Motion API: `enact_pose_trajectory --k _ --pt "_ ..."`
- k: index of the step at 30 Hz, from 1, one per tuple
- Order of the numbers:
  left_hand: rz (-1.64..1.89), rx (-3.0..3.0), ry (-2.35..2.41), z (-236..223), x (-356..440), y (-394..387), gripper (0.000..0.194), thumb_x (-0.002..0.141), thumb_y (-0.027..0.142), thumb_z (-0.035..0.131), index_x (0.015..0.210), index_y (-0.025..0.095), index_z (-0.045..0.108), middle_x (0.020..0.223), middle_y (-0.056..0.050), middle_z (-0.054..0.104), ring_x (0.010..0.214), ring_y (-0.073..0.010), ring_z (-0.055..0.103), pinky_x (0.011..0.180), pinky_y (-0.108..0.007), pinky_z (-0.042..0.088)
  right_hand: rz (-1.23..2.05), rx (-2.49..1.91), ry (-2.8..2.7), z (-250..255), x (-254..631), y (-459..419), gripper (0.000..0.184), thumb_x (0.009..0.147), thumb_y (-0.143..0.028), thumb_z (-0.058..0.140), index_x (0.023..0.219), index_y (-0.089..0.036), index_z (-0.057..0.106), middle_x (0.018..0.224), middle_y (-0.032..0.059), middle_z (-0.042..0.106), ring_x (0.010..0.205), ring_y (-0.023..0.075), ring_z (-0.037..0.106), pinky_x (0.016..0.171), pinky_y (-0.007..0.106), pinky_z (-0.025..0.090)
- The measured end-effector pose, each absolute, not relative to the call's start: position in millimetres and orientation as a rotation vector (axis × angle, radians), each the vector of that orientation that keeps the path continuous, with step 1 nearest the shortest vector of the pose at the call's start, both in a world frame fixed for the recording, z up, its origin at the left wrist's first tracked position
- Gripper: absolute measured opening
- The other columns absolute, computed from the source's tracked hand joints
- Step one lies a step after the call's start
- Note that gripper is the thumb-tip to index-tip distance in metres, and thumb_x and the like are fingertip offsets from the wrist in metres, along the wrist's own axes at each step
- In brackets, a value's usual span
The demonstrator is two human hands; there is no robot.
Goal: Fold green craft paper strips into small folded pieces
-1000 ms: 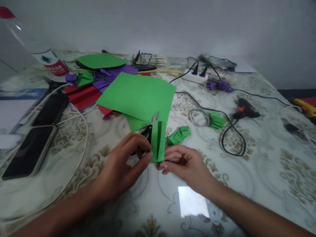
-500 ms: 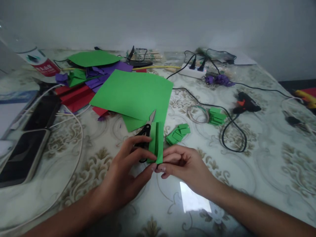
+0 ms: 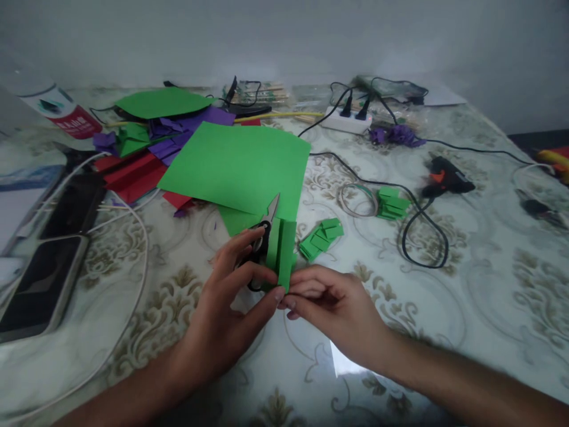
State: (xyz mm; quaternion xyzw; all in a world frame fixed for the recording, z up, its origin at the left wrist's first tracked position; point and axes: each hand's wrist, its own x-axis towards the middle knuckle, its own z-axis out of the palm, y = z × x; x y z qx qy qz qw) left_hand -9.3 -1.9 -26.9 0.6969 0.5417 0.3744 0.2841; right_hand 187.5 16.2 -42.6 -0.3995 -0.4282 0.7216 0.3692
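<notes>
A narrow green paper strip (image 3: 285,249), creased lengthwise, stands between my hands at the middle of the table. My left hand (image 3: 237,296) pinches its lower end between thumb and index finger. Against that same end, my right hand (image 3: 331,299) has its thumb and fingers closed on the paper's edge. Black-handled scissors (image 3: 268,220) lie just behind the left fingers, blades pointing away and partly covered by the hand and strip. Beyond them is a large green paper sheet (image 3: 240,163). Small folded green pieces (image 3: 322,238) lie right of the strip.
A tape ring (image 3: 359,200) and more folded green paper (image 3: 393,203) lie to the right, near a glue gun (image 3: 447,178) with a looped cord. A power strip (image 3: 347,120) is at the back. Phones (image 3: 42,287), a white cable and a bottle (image 3: 62,112) occupy the left.
The strip's long fold has turned slightly and its right flap stands steeper. My left fingers have shifted a little on its lower end. The view has moved slightly.
</notes>
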Motion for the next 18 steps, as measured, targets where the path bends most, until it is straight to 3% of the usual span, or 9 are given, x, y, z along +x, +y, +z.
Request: enact_pose_trajectory --k 5,18 --pt "0.976 1.843 1.416 -25.3 -9.3 -1.6 0.003 0.093 0.023 0.071 0.092 0.025 0.069 0.157 -0.004 0.045 0.141 -0.0327 0.047 0.118 -0.059 0.038 1.891 -0.993 -1.084 -40.9 187.2 15.8 0.019 0.085 -0.032 0.082 0.094 -0.019 0.072 0.084 0.0024 0.081 0.079 0.0165 0.079 0.073 0.029 0.067" --pt "0.972 1.974 1.408 -26.7 -8.0 -2.5 0.006 0.095 0.02 0.067 0.094 0.025 0.066 0.149 -0.006 0.047 0.132 -0.0305 0.054 0.11 -0.052 0.048 1.969 -1.009 -1.035 -35.5 188.6 19.3 0.023 0.086 -0.037 0.082 0.095 -0.019 0.072 0.079 0.0016 0.08 0.078 0.0184 0.08 0.073 0.032 0.068"
